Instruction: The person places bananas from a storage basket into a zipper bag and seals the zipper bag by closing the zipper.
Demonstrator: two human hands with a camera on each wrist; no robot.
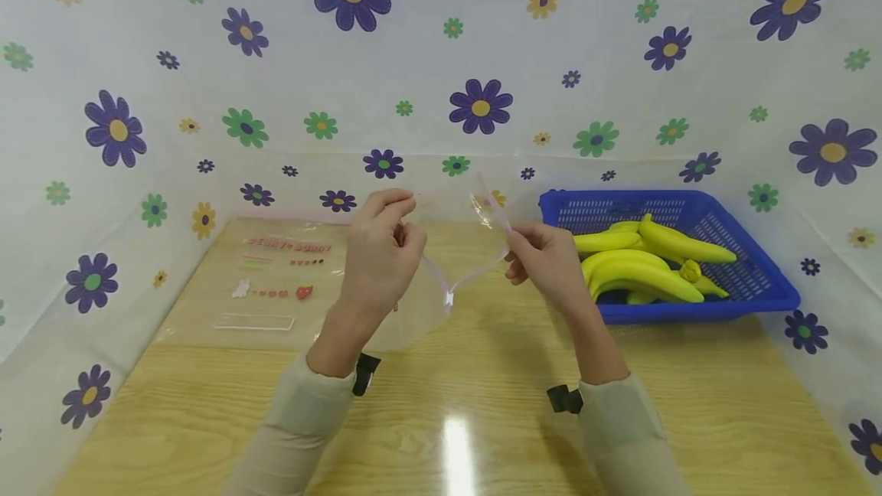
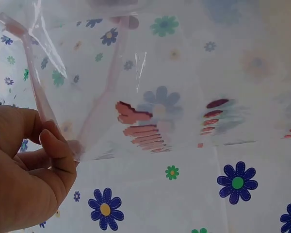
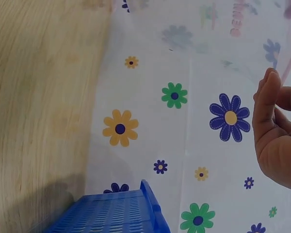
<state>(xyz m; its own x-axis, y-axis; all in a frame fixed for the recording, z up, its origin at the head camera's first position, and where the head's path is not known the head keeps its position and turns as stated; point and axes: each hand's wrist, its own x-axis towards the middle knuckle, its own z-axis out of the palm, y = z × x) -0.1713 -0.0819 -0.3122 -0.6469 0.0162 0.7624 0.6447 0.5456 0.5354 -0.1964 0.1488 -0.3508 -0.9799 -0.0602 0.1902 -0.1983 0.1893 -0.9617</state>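
A clear plastic slider zip bag (image 1: 265, 282) with pink trim and small red prints lies partly on the table, its mouth raised and spread apart. My left hand (image 1: 386, 251) pinches one side of the mouth; in the left wrist view the left hand (image 2: 34, 170) has curled fingers on the pink edge. The other side of the rim is pinched between thumb and fingers of my right hand (image 1: 547, 259), also seen in the right wrist view as the right hand (image 3: 279, 131). Between the hands hangs the white slider (image 1: 449, 299), at the near end of the zip.
A blue plastic basket (image 1: 758, 282) stands at the right, holding several yellow bananas (image 1: 641, 274). The wooden table (image 1: 427, 404) runs up to a white flower-patterned cloth (image 1: 413, 60) behind and at both sides. Black straps show at both wrists.
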